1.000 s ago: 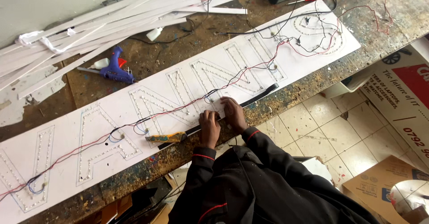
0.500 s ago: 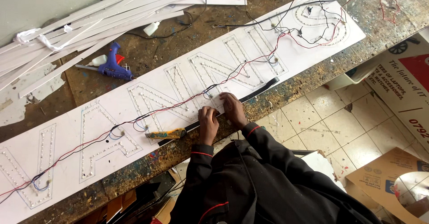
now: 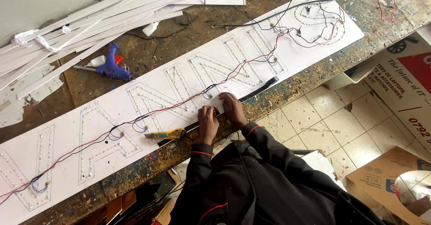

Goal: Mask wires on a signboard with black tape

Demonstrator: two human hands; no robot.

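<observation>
— so, where are your hands right now?

— both are down at the near edge of a long white sign board that lies across a worn wooden counter. my left hand and my right hand sit side by side, nearly touching, fingers curled down onto the board. they seem to pinch something small between them, but i cannot tell what it is or whether either hand is really closed on it.

— what is on the board?

— big outlined letters, each filled with rows of tiny white dots. red and black wires run along the board from letter to letter and pass just beside my fingertips. a thin black strip lies along the board's near edge, right under my hands.

— anything else close by?

— a yellow utility knife rests on the board just to the left of my left hand. further back on the counter there is a blue glue gun, and behind it a heap of long white strips. a small white bottle lies near that heap. my dark sleeves with red piping fill the bottom of the view, above a tiled floor.
</observation>
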